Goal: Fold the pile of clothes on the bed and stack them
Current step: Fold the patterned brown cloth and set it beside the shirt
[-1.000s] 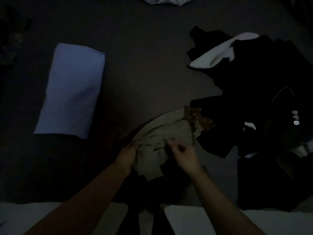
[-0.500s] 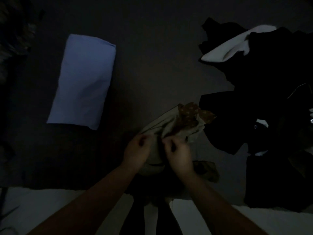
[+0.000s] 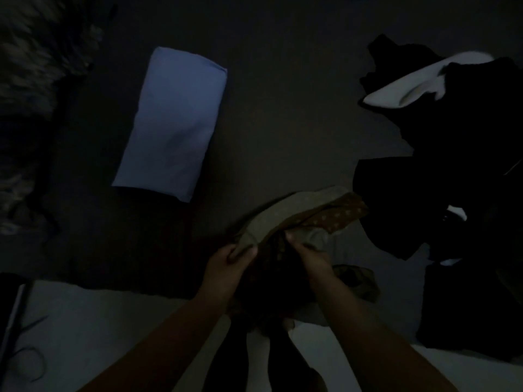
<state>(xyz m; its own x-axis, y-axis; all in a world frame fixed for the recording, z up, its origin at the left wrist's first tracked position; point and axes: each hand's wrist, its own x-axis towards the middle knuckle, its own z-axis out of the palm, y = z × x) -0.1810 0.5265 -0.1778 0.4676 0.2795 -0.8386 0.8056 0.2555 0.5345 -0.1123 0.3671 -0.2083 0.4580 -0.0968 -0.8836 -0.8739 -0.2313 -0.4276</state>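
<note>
The garment (image 3: pixel 308 219) is gripped at its near end by both hands, close to the front edge of the bed (image 3: pixel 283 108). By the left hand (image 3: pixel 229 264) the pale, greyish edge of the cloth is pinched between thumb and curled fingers. By the right hand (image 3: pixel 308 256) a bunched fold of the same cloth is clutched, the fingers curled round it; exactly how much cloth is held inside that fist cannot be told in the dim light. The two hands are set just beside each other, with a dark crumpled part of the garment between and below them.

From the grip the garment is stretched away and to the right. Its long axis is laid on a slant, from the hands at the near left up toward the far right, where a brown, spotted part is ended just beside the dark pile of clothes (image 3: pixel 452 193). That far end is pointed at the pile, and the right hand is the nearer one to it; whether the two are touching cannot be told. A further brown flap is seen lying to the right of the right wrist.

The next move is judged to depend on this slant: the cloth would have to be drawn clear of the pile and spread flat before any fold is made.

A folded blue cloth (image 3: pixel 172 123) is laid well apart to the far left, where stacking is presumably intended.
</note>
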